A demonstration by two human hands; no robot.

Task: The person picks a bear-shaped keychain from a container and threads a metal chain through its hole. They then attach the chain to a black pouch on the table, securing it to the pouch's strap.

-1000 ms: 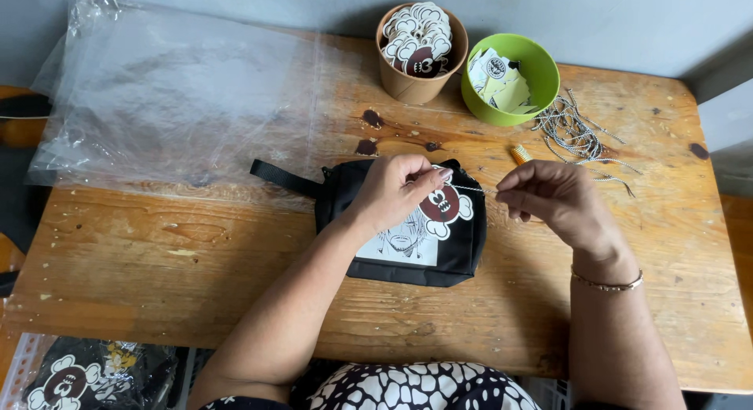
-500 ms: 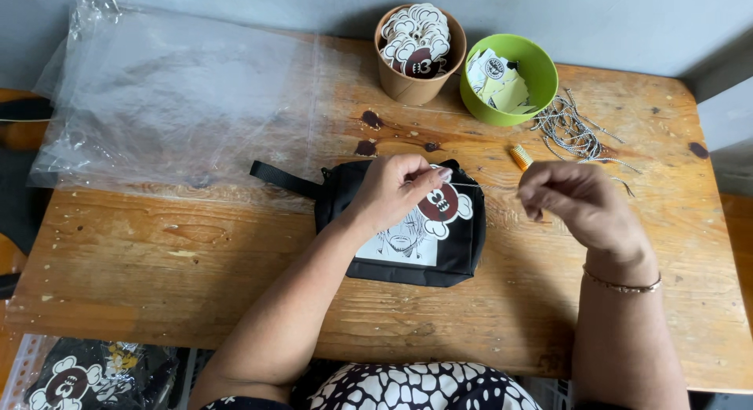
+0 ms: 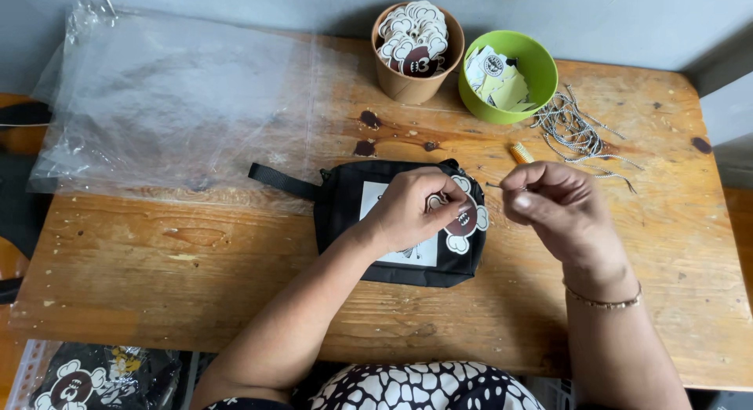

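My left hand pinched the flower-shaped tag against the black pouch (on the wooden table); my right hand gripped a thin string.

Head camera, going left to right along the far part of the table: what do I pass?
Clear plastic sheet → brown paper cup of cut-out tags → green bowl of paper labels → bundle of grey strings.
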